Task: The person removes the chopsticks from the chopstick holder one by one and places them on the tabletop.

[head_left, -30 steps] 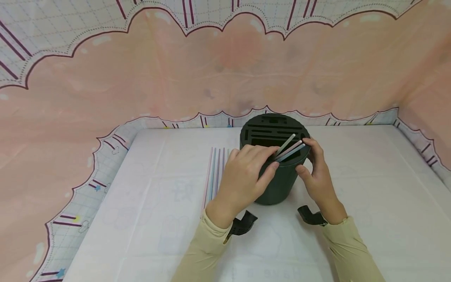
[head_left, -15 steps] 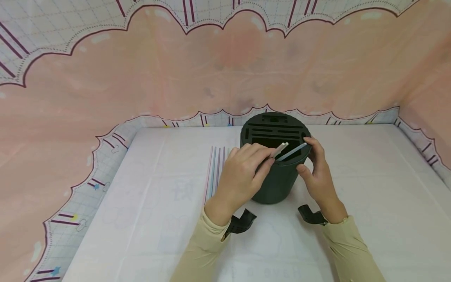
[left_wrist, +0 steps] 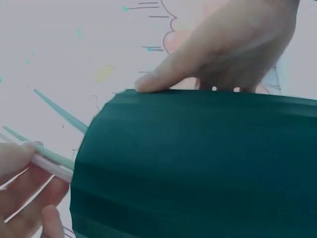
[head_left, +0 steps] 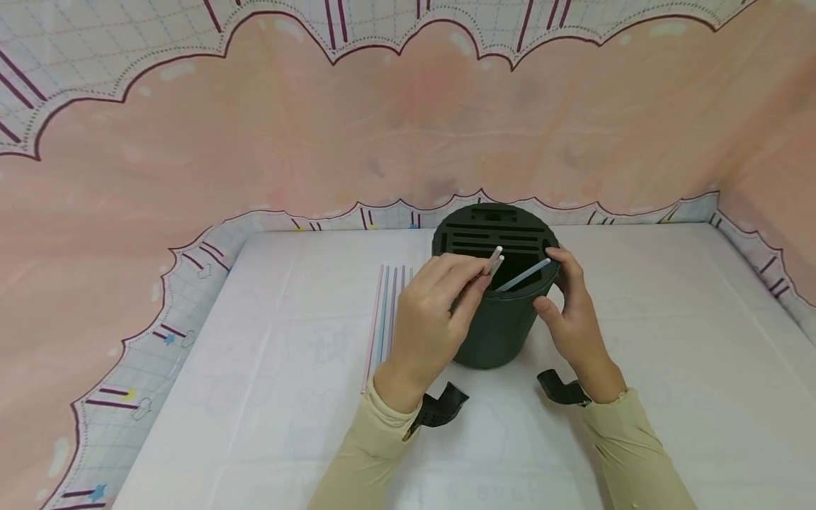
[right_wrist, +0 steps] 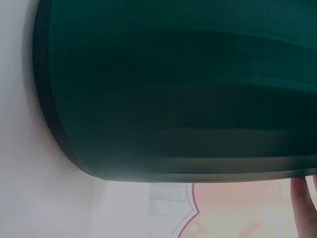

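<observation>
Straws [head_left: 384, 312] lie in a row on the table [head_left: 287, 354]. Left hand [head_left: 428, 319]: thumb and fingers pinch two upright straws [head_left: 498, 253] at the bin's mouth. Judged light, fairly stiff, possibly slick and easily kinked; best pinched near the upper end. Bin [head_left: 491, 333]: upright, apparently rigid plastic; steady by the rim. Blue straw [head_left: 524, 275] leans inside. Right hand [head_left: 576, 333] grips the bin's rim.

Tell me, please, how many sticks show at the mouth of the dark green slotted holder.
3: a green stick and a pink stick pinched in the left hand, and a blue stick slanting from the slotted holder toward the right hand. Others may be hidden inside.
</observation>
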{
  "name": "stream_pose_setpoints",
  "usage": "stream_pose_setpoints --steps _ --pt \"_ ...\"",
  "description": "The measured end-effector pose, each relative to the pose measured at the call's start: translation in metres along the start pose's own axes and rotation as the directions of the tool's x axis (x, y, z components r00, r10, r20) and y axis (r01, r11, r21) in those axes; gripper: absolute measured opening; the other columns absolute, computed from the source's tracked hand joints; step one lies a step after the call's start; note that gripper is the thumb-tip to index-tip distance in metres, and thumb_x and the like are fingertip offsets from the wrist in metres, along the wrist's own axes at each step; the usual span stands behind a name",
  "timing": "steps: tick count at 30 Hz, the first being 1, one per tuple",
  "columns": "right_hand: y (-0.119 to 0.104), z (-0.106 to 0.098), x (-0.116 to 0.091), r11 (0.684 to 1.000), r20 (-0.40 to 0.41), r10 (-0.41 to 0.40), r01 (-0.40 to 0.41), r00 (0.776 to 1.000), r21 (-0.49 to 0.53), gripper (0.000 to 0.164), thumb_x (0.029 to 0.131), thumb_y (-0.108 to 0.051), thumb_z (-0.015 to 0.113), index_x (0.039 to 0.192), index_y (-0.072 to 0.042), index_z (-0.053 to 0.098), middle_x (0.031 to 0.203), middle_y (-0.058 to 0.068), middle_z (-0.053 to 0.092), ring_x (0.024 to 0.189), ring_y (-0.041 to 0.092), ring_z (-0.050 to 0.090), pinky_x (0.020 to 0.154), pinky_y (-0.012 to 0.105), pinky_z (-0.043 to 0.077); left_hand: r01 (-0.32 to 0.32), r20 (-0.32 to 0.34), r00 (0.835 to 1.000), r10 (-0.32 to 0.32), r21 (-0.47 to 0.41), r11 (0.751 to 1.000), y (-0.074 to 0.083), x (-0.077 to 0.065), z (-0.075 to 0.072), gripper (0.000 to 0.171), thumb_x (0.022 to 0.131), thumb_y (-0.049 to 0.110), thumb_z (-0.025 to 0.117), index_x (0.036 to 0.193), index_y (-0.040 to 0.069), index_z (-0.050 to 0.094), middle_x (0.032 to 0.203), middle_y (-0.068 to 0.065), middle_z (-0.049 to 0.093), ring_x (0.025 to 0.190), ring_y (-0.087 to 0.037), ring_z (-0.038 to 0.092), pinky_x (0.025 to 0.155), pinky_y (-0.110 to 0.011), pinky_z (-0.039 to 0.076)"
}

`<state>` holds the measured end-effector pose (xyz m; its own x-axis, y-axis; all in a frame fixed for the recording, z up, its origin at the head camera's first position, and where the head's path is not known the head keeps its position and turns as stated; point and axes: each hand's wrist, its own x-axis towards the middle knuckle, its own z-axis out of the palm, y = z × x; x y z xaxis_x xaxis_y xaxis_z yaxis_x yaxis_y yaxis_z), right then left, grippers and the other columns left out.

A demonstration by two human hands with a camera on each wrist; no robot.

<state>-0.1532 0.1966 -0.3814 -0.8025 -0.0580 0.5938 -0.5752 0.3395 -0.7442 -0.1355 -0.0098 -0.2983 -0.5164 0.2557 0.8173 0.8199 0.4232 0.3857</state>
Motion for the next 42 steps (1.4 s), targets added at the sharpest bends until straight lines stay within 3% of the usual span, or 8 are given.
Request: stream_pose_setpoints --steps 6,12,18,22,26,31,35,42 --pt "0.001 0.0 0.0 1.0 0.004 -0.002 0.002 1.0 -0.004 0.071 0.083 -0.052 0.052 0.135 -0.01 0.03 0.138 0.005 0.033 0.123 0.021 0.033 0.101 0.045 0.026 0.0 -0.13 0.991 -0.015 -0.115 0.993 0.004 0.002 -0.005 0.011 0.085 0.009 0.059 0.094 0.003 0.063 0.094 -0.004 0.062 0.082 -0.01 0.054 0.061 -0.02 0.043" --pt "0.001 0.0 0.0 1.0 0.006 0.001 -0.001 1.0 -0.013 0.072 0.082 -0.054 0.051 0.136 -0.011 0.029 0.139 0.003 0.032 0.123 0.02 0.034 0.101 0.041 0.025 -0.033 -0.193 0.981 -0.005 -0.195 0.98 0.008 0.005 -0.013 0.006 0.082 0.003 0.062 0.087 0.0 0.06 0.092 -0.007 0.063 0.085 -0.014 0.056 0.061 -0.022 0.043" --pt "0.001 0.0 0.001 1.0 0.004 -0.005 0.005 1.0 -0.016 0.072 0.082 -0.054 0.051 0.135 -0.01 0.03 0.138 0.005 0.033 0.122 0.02 0.035 0.101 0.041 0.026 -0.081 -0.247 0.969 0.013 -0.265 0.961 0.012 0.007 -0.025 0.014 0.088 0.011 0.056 0.083 -0.002 0.057 0.09 -0.011 0.061 0.081 -0.018 0.056 0.062 -0.027 0.045" --pt "0.0 0.0 0.001 1.0 0.001 -0.011 0.011 1.0 -0.014 0.072 0.082 -0.053 0.051 0.135 -0.009 0.03 0.138 0.005 0.033 0.122 0.02 0.034 0.101 0.038 0.026 -0.062 -0.289 0.957 -0.038 -0.329 0.942 0.013 0.007 -0.031 0.019 0.089 0.013 0.054 0.083 -0.004 0.056 0.089 -0.013 0.06 0.081 -0.02 0.058 0.066 -0.03 0.049" --pt "0.0 0.0 0.0 1.0 -0.002 -0.01 0.01 1.0 -0.012 0.073 0.082 -0.054 0.051 0.135 -0.009 0.03 0.138 0.005 0.033 0.122 0.02 0.034 0.101 0.034 0.027 -0.05 -0.339 0.934 -0.111 -0.432 0.901 0.012 0.007 -0.037 0.021 0.088 0.01 0.055 0.088 -0.012 0.055 0.088 -0.018 0.058 0.077 -0.023 0.058 0.067 -0.035 0.051" --pt "0.0 0.0 0.0 1.0 -0.003 0.0 0.0 1.0 -0.01 0.073 0.082 -0.054 0.051 0.135 -0.009 0.03 0.138 0.004 0.033 0.122 0.019 0.035 0.101 0.036 0.026 -0.045 -0.423 0.884 -0.199 -0.5 0.865 0.011 0.007 -0.047 0.027 0.087 0.01 0.057 0.093 -0.016 0.053 0.086 -0.018 0.058 0.077 -0.026 0.058 0.066 -0.038 0.051" --pt "0.001 0.0 0.0 1.0 -0.003 -0.001 0.001 1.0 -0.008 0.073 0.082 -0.054 0.051 0.136 -0.009 0.03 0.138 0.005 0.033 0.122 0.02 0.034 0.101 0.036 0.026 -0.068 -0.51 0.824 -0.248 -0.523 0.85 0.011 0.009 -0.059 0.028 0.087 0.01 0.057 0.094 -0.016 0.052 0.083 -0.018 0.058 0.074 -0.028 0.058 0.064 -0.038 0.051" --pt "0.003 -0.001 -0.001 1.0 -0.001 0.006 -0.006 1.0 -0.013 0.074 0.081 -0.054 0.051 0.136 -0.01 0.029 0.139 0.004 0.032 0.123 0.019 0.034 0.102 0.035 0.025 -0.168 -0.633 0.716 -0.294 -0.566 0.807 0.011 0.012 -0.074 0.03 0.084 0.011 0.062 0.093 -0.015 0.051 0.074 -0.021 0.054 0.064 -0.03 0.055 0.059 -0.037 0.052"
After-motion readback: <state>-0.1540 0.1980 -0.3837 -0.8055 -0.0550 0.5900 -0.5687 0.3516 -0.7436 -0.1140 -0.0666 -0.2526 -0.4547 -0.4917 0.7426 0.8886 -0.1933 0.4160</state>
